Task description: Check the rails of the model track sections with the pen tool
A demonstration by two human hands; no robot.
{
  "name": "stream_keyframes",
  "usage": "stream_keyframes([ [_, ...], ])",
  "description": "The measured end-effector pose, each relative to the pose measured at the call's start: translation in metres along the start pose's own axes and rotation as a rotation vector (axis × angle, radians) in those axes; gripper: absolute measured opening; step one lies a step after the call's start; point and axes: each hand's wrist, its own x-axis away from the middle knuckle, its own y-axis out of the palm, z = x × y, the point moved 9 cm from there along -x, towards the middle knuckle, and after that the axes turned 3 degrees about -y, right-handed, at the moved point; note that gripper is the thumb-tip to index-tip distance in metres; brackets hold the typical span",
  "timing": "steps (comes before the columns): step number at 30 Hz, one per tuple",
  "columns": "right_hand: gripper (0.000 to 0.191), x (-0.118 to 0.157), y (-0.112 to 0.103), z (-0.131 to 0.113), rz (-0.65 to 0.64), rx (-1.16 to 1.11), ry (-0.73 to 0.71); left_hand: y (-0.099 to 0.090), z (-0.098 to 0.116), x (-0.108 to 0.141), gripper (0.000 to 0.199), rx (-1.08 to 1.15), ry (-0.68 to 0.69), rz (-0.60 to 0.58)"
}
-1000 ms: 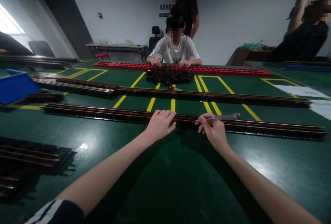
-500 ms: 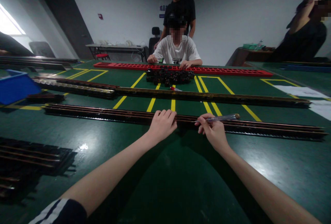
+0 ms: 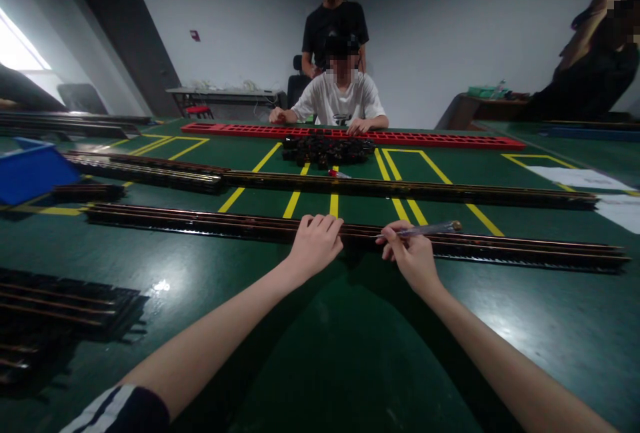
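A long black rail [image 3: 240, 226] with copper-coloured strips along it lies across the table in front of me. My left hand [image 3: 316, 244] is closed over it near the middle, fingers curled across its top. A little to the right, my right hand [image 3: 411, 251] grips a screwdriver [image 3: 434, 228] with a clear handle. The thin shaft points left toward the rail between my hands; I cannot tell whether its tip touches. Part of the rail is hidden behind both hands.
Farther back lies a second long rail [image 3: 400, 188], then a heap of small black parts [image 3: 327, 148] before a red slotted frame [image 3: 225, 129]. A blue bin [image 3: 35, 170] and stacked black strips [image 3: 60, 300] are at left. A seated person [image 3: 345, 100] works opposite.
My hands have hardly moved on the rail and screwdriver. Across the table, the seated person's hand at the left of the picture has shifted left, and the standing person has moved slightly left.
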Motion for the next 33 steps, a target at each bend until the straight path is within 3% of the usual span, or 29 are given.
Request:
stream_keyframes([
  [33,0.029,-0.0004,0.0021,0.0046,-0.027,-0.031,-0.001,0.0006,-0.0049,0.0012,0.035,0.107,0.022,-0.053],
])
